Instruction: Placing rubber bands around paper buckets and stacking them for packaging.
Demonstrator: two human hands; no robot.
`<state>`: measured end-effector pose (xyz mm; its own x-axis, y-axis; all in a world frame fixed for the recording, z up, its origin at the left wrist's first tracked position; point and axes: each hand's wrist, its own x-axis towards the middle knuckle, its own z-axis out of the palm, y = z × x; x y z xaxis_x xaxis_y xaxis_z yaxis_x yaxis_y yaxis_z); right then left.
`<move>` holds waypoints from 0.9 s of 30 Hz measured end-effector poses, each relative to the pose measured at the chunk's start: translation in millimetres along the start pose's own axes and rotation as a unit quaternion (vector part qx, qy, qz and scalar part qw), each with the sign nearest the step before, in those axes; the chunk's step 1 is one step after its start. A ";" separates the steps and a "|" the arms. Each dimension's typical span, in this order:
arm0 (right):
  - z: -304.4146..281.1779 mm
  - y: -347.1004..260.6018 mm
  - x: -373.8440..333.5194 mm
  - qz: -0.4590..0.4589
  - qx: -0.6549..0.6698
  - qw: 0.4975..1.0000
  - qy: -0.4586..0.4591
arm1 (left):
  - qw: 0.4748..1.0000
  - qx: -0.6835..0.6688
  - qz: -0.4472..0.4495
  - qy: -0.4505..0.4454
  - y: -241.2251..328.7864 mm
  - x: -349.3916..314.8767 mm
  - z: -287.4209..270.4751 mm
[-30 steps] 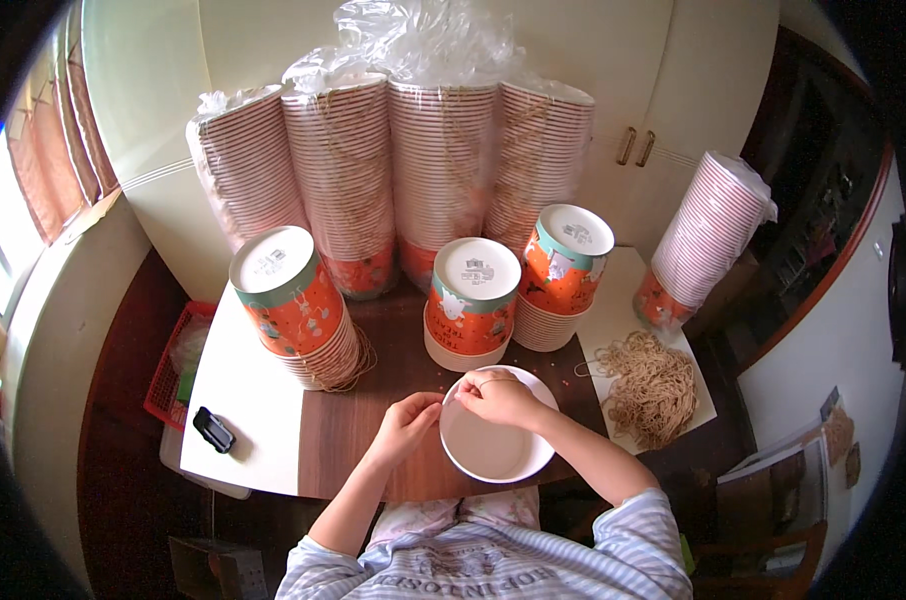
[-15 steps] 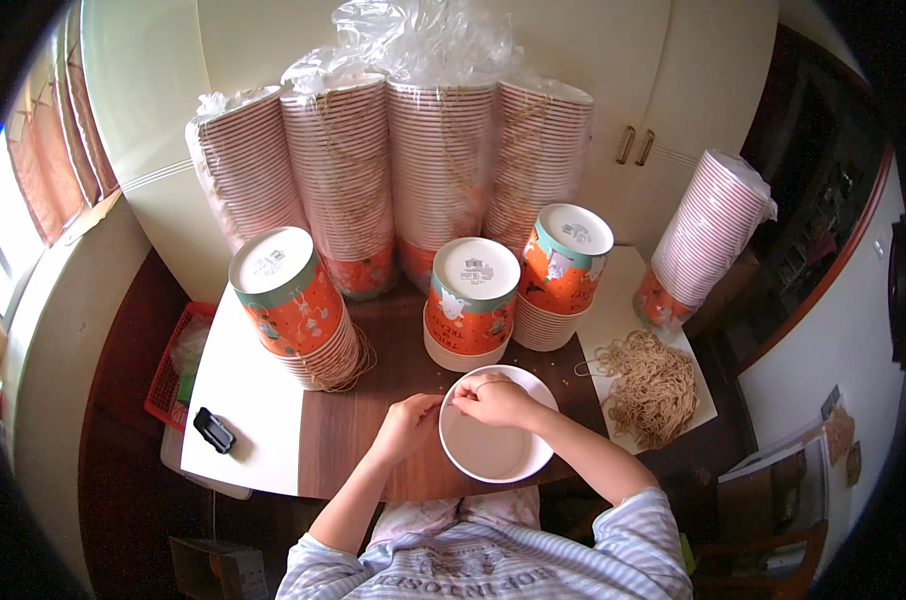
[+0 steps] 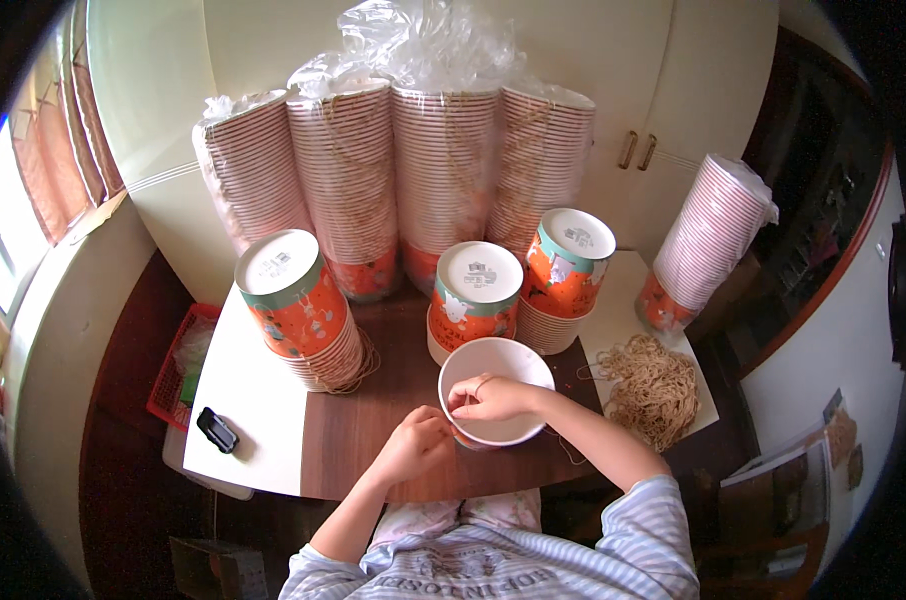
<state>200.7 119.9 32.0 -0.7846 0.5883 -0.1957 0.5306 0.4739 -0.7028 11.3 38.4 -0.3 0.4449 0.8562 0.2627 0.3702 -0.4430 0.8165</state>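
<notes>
A paper bucket (image 3: pixel 521 372), white inside with some orange outside showing low at the near side, is in front of me at the table's near edge. My right hand (image 3: pixel 485 397) reaches inside it, fingers pinched together by the left wall. A thin cord-like line crosses the back of that hand. Just outside the same wall, my left hand (image 3: pixel 418 440) is closed, its fingertips close to the rim. What either hand pinches is too small or hidden to make out. To the right of the bucket, a thin strand of cord (image 3: pixel 572 452) hangs over the table.
Behind the bucket stand upside-down stacks of orange buckets (image 3: pixel 473 305), (image 3: pixel 570 275), and another stack (image 3: pixel 298 310) at left with cord loops beside it. A heap of tan cords (image 3: pixel 653 393) lies right. Tall bagged stacks (image 3: pixel 343 190) line the back. A black case (image 3: pixel 216 431) lies left.
The bucket has tipped, its mouth shifting away from me and its orange near side coming into view. My right hand has gone deeper inside; my left has moved slightly nearer to me.
</notes>
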 end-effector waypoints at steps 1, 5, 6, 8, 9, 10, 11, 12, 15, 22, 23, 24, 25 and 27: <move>1.1 1.1 -0.9 -0.001 0.046 0.999 0.013 | 1.000 -0.015 0.013 0.019 -1.4 -3.3 -2.1; 6.8 10.5 -11.0 -0.022 0.186 0.980 0.058 | 0.964 -0.265 -0.008 0.031 -3.9 -14.3 -14.9; 8.0 14.6 -13.1 -0.022 0.187 0.980 0.057 | 0.933 -0.360 -0.015 0.029 0.5 -14.1 -17.7; 7.9 20.3 -17.7 -0.088 0.232 0.964 0.095 | 0.893 -0.450 -0.006 0.001 6.5 -11.8 -22.6; 6.7 20.4 -20.3 -0.112 0.205 0.967 0.098 | 0.844 -0.536 0.004 -0.027 8.0 -11.3 -23.8; 5.0 17.8 -23.2 -0.112 0.205 0.967 0.098 | 0.826 -0.563 0.002 -0.040 5.2 -11.6 -23.9; 3.1 13.2 -27.3 -0.107 0.179 0.972 0.105 | 0.826 -0.563 0.002 -0.040 6.3 -9.9 -23.7; 1.9 9.7 -30.3 -0.101 0.153 0.977 0.113 | 0.835 -0.549 -0.037 -0.020 8.7 -6.3 -22.9; 3.8 5.0 -33.6 -0.096 0.088 0.975 0.180 | 0.893 -0.431 -0.121 0.035 13.1 9.8 -13.0; 8.5 -6.3 -32.6 -0.117 0.078 0.959 0.245 | 0.983 -0.143 -0.097 0.055 15.6 32.5 11.5; 7.4 -10.1 -33.0 -0.121 0.069 0.958 0.252 | 0.989 -0.108 -0.092 0.047 16.3 33.7 12.9; 6.7 -12.0 -33.3 -0.124 0.059 0.956 0.259 | 0.986 -0.129 -0.082 0.059 16.0 33.4 15.0; 6.6 -10.0 -33.9 -0.124 0.059 0.956 0.261 | 0.987 -0.129 -0.081 0.058 17.5 34.1 14.7; 6.3 -4.3 -35.7 -0.127 0.059 0.963 0.232 | 0.985 -0.147 -0.072 0.050 22.2 34.4 12.5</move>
<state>224.4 92.7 37.7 -0.6417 0.7060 0.2996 0.2800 0.5794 -0.7654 45.0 54.6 20.4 0.3166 0.9332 0.1701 0.1657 -0.2309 0.9588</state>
